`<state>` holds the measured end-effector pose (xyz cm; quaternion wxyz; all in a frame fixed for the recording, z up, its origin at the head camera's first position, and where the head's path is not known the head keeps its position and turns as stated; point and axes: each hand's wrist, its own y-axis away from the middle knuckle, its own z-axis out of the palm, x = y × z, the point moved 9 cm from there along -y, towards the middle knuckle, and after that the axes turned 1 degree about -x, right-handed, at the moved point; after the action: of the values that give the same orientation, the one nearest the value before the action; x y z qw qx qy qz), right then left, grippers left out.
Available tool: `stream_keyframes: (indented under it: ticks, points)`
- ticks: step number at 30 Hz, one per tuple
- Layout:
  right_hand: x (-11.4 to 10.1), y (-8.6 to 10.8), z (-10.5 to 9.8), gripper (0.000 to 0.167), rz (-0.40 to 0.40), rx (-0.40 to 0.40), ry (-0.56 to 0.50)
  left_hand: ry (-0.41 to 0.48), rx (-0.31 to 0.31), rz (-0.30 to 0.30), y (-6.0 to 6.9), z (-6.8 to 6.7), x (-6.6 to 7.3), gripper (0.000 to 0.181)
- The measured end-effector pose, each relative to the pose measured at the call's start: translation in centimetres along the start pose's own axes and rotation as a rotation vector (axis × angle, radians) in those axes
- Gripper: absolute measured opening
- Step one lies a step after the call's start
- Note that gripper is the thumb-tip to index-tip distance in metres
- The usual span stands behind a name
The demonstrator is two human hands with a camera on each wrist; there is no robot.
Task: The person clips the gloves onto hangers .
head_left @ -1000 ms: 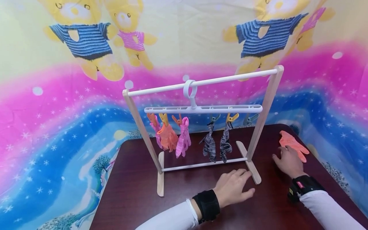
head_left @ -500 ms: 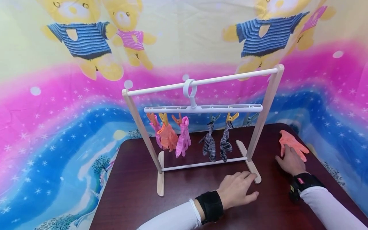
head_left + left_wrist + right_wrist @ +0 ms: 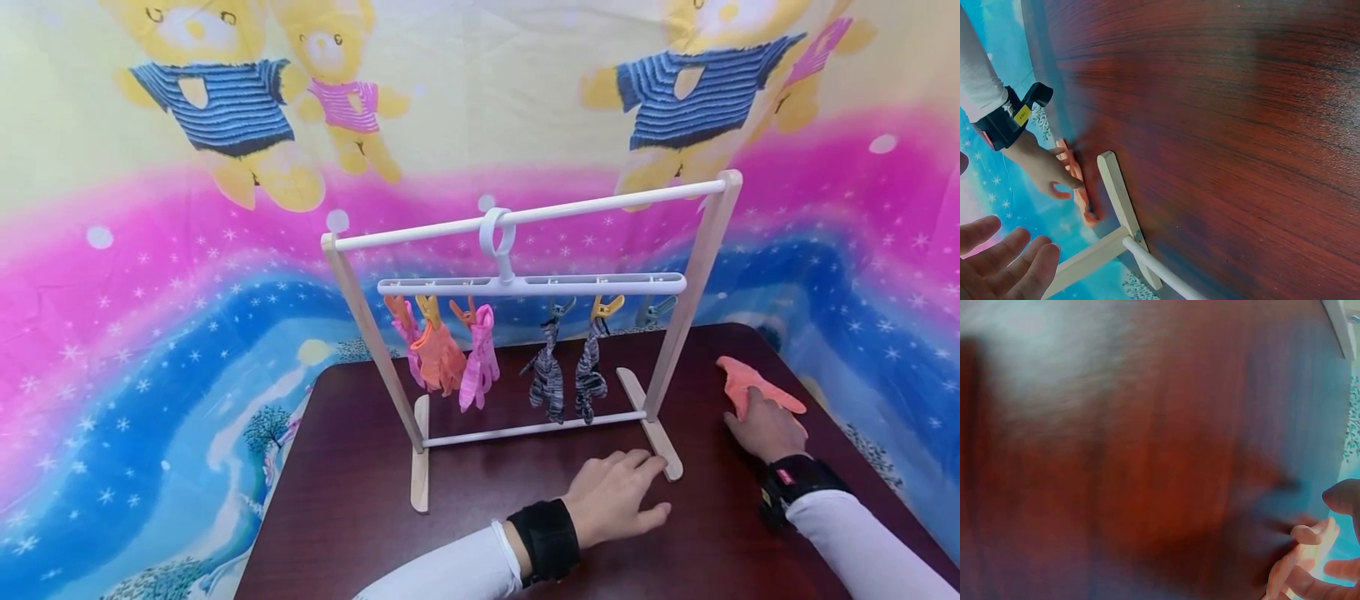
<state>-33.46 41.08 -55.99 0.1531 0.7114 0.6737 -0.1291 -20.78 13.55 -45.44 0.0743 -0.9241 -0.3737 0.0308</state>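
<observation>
An orange glove [image 3: 742, 385] lies on the table's right side, partly covered by my right hand [image 3: 768, 429]. That hand's fingers touch the cloth, which is bunched beside them in the right wrist view [image 3: 1280, 575]; the thumb stands apart from it. By the right foot of a wooden rack, my left hand [image 3: 615, 498] is palm down with its fingers relaxed and spread, holding nothing. From the rack's white hanger [image 3: 450, 287] hang two pink gloves [image 3: 478, 367], an orange glove [image 3: 438, 358] and two dark striped gloves [image 3: 547, 379], each in a clothespin.
The wooden rack [image 3: 697, 275] stands across the middle of the dark table [image 3: 337, 533], its right foot [image 3: 667, 454] between my hands. A teal clothespin [image 3: 655, 311] at the hanger's right end holds nothing. A printed cloth backdrop [image 3: 187, 275] surrounds the table's back and sides.
My right hand has reached onto the loose orange glove, which has turned and shifted slightly toward me. My left hand has moved a little to the right.
</observation>
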Motion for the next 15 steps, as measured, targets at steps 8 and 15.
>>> stream_keyframes:
  ticks: [8,15]
  points:
    - [-0.2,0.6,0.1,0.037,-0.015,0.039,0.027,0.029,-0.029,-0.010,0.2,0.5,-0.2,0.057]
    - [-0.5,1.2,0.4,0.029,-0.065,0.082,0.046,0.026,-0.019,-0.013,0.3,0.6,-0.3,0.055]
